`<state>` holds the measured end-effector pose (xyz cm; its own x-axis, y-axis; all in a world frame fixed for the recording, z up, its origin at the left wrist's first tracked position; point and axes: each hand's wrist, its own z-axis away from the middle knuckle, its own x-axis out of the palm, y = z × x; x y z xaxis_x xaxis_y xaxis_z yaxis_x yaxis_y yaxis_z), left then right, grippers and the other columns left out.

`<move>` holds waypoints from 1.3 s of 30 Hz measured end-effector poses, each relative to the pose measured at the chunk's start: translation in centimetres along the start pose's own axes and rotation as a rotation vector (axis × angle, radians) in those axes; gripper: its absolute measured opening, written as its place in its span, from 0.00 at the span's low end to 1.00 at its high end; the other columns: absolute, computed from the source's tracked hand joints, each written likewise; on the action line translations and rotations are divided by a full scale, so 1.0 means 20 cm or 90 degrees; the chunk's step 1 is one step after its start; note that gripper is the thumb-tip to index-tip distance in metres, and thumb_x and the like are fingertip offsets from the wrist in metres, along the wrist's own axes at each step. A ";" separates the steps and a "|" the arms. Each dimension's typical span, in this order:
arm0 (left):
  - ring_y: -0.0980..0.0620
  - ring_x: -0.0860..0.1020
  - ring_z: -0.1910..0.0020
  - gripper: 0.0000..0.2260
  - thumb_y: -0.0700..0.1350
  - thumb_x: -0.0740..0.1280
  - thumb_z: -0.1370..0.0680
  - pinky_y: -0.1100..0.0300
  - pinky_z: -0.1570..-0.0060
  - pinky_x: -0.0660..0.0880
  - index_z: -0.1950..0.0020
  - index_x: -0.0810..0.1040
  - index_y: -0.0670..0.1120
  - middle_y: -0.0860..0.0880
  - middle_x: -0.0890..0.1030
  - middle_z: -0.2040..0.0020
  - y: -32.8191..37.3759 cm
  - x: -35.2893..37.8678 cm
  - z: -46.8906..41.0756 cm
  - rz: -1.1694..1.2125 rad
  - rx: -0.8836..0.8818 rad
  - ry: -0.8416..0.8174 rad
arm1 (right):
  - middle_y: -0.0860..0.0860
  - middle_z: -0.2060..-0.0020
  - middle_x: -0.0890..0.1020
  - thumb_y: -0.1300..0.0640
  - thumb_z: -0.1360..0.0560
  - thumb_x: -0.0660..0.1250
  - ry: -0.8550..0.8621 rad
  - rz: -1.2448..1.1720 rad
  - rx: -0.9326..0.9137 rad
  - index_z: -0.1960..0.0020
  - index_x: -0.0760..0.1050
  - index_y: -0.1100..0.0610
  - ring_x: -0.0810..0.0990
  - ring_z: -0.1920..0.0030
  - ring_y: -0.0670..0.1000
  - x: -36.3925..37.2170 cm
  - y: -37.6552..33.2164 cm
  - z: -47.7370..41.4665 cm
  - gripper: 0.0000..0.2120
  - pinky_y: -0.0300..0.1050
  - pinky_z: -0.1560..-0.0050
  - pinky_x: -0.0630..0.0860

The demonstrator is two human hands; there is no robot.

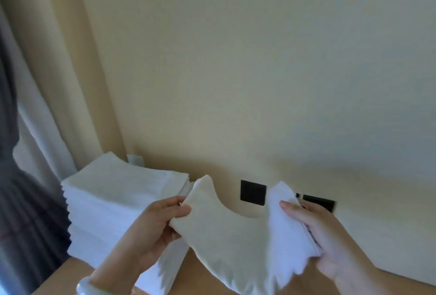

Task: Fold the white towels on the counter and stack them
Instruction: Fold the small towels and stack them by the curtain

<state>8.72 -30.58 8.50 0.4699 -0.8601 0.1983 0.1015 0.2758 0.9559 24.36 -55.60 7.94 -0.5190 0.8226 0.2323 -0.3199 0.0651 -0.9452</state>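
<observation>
I hold a white towel point(236, 242) in the air above the wooden counter point(70, 273), sagging in a curve between both hands. My left hand point(155, 228) pinches its left corner, thumb on top. My right hand point(316, 235) grips the bunched right end, fingers curled round the cloth. A tall stack of folded white towels point(113, 202) stands on the counter at the left, just behind my left hand.
A cream wall rises right behind the counter, with two dark socket plates point(253, 192) low on it. Beige and grey curtains point(35, 129) hang at the left. A pale bracelet point(86, 286) circles my left wrist.
</observation>
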 end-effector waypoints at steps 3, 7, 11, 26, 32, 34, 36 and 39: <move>0.49 0.79 0.62 0.08 0.37 0.69 0.28 0.61 0.64 0.78 0.52 0.84 0.36 0.40 0.82 0.57 0.30 -0.38 -0.10 -0.013 0.029 0.015 | 0.68 0.56 0.79 0.58 0.34 0.73 -0.026 -0.063 -0.042 0.46 0.77 0.71 0.78 0.55 0.63 0.42 -0.11 -0.18 0.22 0.52 0.54 0.73; 0.52 0.71 0.74 0.09 0.34 0.71 0.31 0.63 0.72 0.69 0.70 0.79 0.41 0.44 0.74 0.70 0.64 -0.86 -0.28 -0.023 0.048 0.059 | 0.64 0.55 0.80 0.61 0.27 0.68 -0.043 -0.117 -0.068 0.43 0.77 0.70 0.79 0.55 0.60 0.96 -0.18 -0.44 0.16 0.49 0.57 0.74; 0.51 0.71 0.74 0.08 0.32 0.64 0.23 0.65 0.78 0.66 0.62 0.77 0.37 0.44 0.75 0.69 0.85 -1.31 -0.50 -0.055 0.003 0.091 | 0.65 0.52 0.80 0.62 0.23 0.66 -0.023 -0.130 -0.074 0.41 0.75 0.72 0.79 0.51 0.61 1.33 -0.11 -0.67 0.15 0.52 0.52 0.74; 0.44 0.78 0.51 0.05 0.42 0.64 0.19 0.50 0.47 0.79 0.51 0.78 0.41 0.41 0.80 0.52 0.51 -1.89 -0.91 -0.420 -0.114 0.190 | 0.60 0.52 0.80 0.56 0.24 0.71 0.264 0.183 0.035 0.35 0.75 0.65 0.79 0.52 0.59 1.41 0.40 -0.97 0.20 0.52 0.49 0.76; 0.45 0.76 0.54 0.12 0.32 0.64 0.23 0.57 0.55 0.74 0.42 0.81 0.40 0.44 0.79 0.52 0.52 -1.88 -0.95 -0.507 -0.036 0.243 | 0.58 0.51 0.80 0.64 0.21 0.64 0.292 0.147 -0.037 0.38 0.72 0.56 0.80 0.51 0.60 1.43 0.42 -0.97 0.13 0.57 0.46 0.77; 0.45 0.76 0.52 0.13 0.32 0.63 0.22 0.57 0.52 0.74 0.42 0.81 0.40 0.43 0.80 0.51 0.50 -1.91 -0.96 -0.545 -0.046 0.256 | 0.58 0.51 0.80 0.65 0.21 0.64 0.288 0.168 -0.036 0.37 0.71 0.58 0.80 0.51 0.60 1.42 0.45 -0.97 0.14 0.55 0.47 0.77; 0.47 0.77 0.51 0.13 0.34 0.62 0.22 0.61 0.53 0.72 0.41 0.81 0.42 0.44 0.80 0.49 0.46 -1.93 -0.95 -0.654 -0.077 0.231 | 0.56 0.53 0.79 0.66 0.22 0.65 0.271 0.195 -0.021 0.38 0.70 0.58 0.79 0.53 0.59 1.42 0.47 -0.95 0.14 0.52 0.52 0.76; 0.47 0.78 0.48 0.11 0.37 0.62 0.21 0.61 0.54 0.71 0.41 0.80 0.42 0.45 0.81 0.48 0.41 -1.92 -0.98 -0.749 -0.090 0.233 | 0.55 0.55 0.78 0.63 0.23 0.67 0.255 0.214 0.010 0.39 0.69 0.58 0.78 0.55 0.57 1.41 0.47 -0.95 0.14 0.51 0.54 0.76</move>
<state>8.65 13.14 4.56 0.2434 -0.4521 -0.8581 0.7104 -0.5192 0.4751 21.79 -21.10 1.31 -0.2515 0.9485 -0.1926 -0.2015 -0.2459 -0.9481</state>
